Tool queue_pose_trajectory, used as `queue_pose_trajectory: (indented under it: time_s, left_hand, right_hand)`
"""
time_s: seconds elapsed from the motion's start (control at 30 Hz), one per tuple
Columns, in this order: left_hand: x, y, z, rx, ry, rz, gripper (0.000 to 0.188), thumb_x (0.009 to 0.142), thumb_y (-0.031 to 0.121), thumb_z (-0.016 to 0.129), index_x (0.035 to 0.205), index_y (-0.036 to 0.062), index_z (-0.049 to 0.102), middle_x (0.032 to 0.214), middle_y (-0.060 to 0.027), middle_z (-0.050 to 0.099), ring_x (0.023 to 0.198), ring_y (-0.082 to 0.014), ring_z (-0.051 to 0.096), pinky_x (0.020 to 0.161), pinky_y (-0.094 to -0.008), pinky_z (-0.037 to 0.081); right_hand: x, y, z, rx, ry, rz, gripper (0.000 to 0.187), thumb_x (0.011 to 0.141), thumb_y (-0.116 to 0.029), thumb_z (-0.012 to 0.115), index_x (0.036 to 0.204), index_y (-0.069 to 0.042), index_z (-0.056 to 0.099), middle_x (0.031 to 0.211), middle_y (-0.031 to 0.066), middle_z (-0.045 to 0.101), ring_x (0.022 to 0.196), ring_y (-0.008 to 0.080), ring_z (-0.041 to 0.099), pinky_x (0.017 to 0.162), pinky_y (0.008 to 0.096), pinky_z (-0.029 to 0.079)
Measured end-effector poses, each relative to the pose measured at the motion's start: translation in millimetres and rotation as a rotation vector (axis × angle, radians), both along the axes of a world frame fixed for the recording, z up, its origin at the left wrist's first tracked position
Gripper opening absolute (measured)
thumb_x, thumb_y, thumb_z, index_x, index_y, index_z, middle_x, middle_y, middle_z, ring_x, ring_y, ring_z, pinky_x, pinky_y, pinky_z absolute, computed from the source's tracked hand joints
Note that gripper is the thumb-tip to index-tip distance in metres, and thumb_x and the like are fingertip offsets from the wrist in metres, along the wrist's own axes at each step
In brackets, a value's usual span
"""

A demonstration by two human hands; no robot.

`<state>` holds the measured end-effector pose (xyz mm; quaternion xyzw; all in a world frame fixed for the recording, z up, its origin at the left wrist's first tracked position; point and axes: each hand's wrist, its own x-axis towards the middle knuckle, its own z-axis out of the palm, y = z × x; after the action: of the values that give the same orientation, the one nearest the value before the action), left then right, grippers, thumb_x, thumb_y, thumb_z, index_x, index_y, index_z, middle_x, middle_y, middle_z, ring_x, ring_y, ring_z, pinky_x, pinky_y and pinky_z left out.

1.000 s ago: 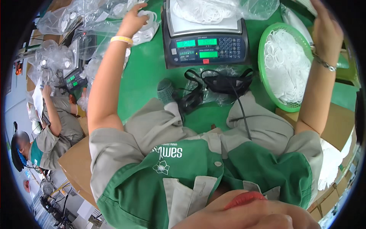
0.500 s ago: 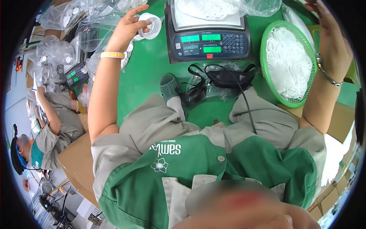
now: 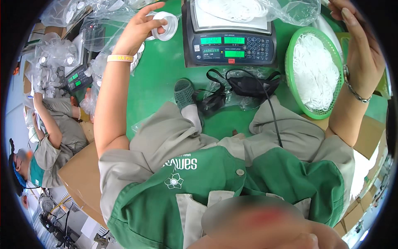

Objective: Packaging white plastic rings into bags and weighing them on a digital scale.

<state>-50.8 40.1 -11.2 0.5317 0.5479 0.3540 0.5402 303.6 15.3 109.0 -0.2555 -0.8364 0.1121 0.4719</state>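
Note:
At the upper left my left hand [image 3: 143, 28] is closed on a translucent white plastic ring [image 3: 173, 27], with a fingertip through its opening. More white rings [image 3: 137, 60] lie partly hidden behind that wrist. My right hand [image 3: 364, 54] is raised at the upper right, beyond the basket, its fingers stretched toward the picture's edge; I see nothing in it. Between the hands stands a dark digital scale [image 3: 232, 47], its green displays lit, with a clear bag of white rings [image 3: 232, 9] on its pan. A green basket [image 3: 290, 68] full of thin white rings sits to its right.
A black pouch with straps [image 3: 253, 85] and clear plastic lie below the scale. A dark cable [image 3: 271, 112] runs to my lap. At the left, a co-worker [image 3: 52, 133] sits by another scale [image 3: 76, 79] and bagged parts [image 3: 54, 58]. Cardboard [image 3: 81, 178] stands beside me.
My left hand has shifted slightly right with the ring, which now shows more face-on. My right hand's fingers have bent a little. The whole view has shifted slightly.

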Motion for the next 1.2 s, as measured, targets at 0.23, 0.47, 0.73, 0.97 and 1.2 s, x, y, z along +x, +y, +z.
queue_pose_trajectory:
  time_s: [0.23, 0.47, 0.73, 0.97, 1.2]
  left_hand:
    - [92.0, -36.4, 85.4, 0.167, -0.324, -0.592, 0.058, 0.085, 0.0, 0.054, 0.135, 0.0027, 0.025, 0.095, -0.0085, 0.059, 0.076, -0.0091, 0.055, 0.063, -0.0198, 0.045]
    - [114.2, -28.7, 85.7, 0.488, -0.392, -0.587, 0.048, 0.083, 0.002, 0.058, 0.126, 0.0019, 0.036, 0.105, -0.0118, 0.056, 0.087, -0.0124, 0.056, 0.072, -0.022, 0.046]
    - [63.1, 55.2, 26.0, 0.515, -0.023, -0.026, 0.058, 0.078, 0.016, 0.067, 0.125, -0.0029, 0.041, 0.112, -0.0116, 0.053, 0.098, -0.0182, 0.053, 0.085, -0.029, 0.044]
    - [144.9, 109.3, 4.6, 0.876, 0.405, -0.135, 0.053, 0.067, 0.018, 0.069, 0.111, -0.0028, 0.048, 0.105, -0.0252, 0.056, 0.101, -0.0371, 0.052, 0.089, -0.038, 0.04]
    - [114.6, 121.0, 23.3, 1.015, 0.204, 0.113, 0.019, 0.083, 0.012, 0.047, 0.084, -0.0024, 0.059, 0.078, -0.0217, 0.061, 0.075, -0.0361, 0.058, 0.068, -0.0422, 0.045]
  right_hand:
    - [-45.6, -21.0, 3.0, -0.805, 0.305, 0.185, 0.08, 0.071, -0.008, 0.07, 0.135, -0.004, 0.022, 0.113, 0.0105, 0.054, 0.103, 0.0177, 0.051, 0.08, 0.0276, 0.043]
    - [1.5, -7.9, -28.9, -0.594, -0.084, 0.094, 0.039, 0.075, -0.001, 0.052, 0.113, 0.001, 0.052, 0.09, 0.0091, 0.06, 0.08, 0.0161, 0.057, 0.068, 0.0263, 0.044]
    - [148.7, 32.5, -49.5, -0.862, -0.704, -0.433, 0.015, 0.082, -0.012, 0.048, 0.089, -0.001, 0.055, 0.069, 0.0018, 0.051, 0.061, 0.0085, 0.046, 0.056, 0.0234, 0.038]
    - [252.7, 46.4, -171.5, -0.92, -0.871, -0.555, 0.051, 0.073, -0.025, 0.066, 0.118, -0.007, 0.051, 0.108, 0.02, 0.058, 0.099, 0.0281, 0.057, 0.085, 0.0352, 0.044]
    - [257.6, 57.8, -178.0, -0.941, -0.745, -0.704, 0.043, 0.078, -0.023, 0.062, 0.117, -0.007, 0.052, 0.109, 0.0177, 0.058, 0.099, 0.0272, 0.057, 0.085, 0.0345, 0.044]
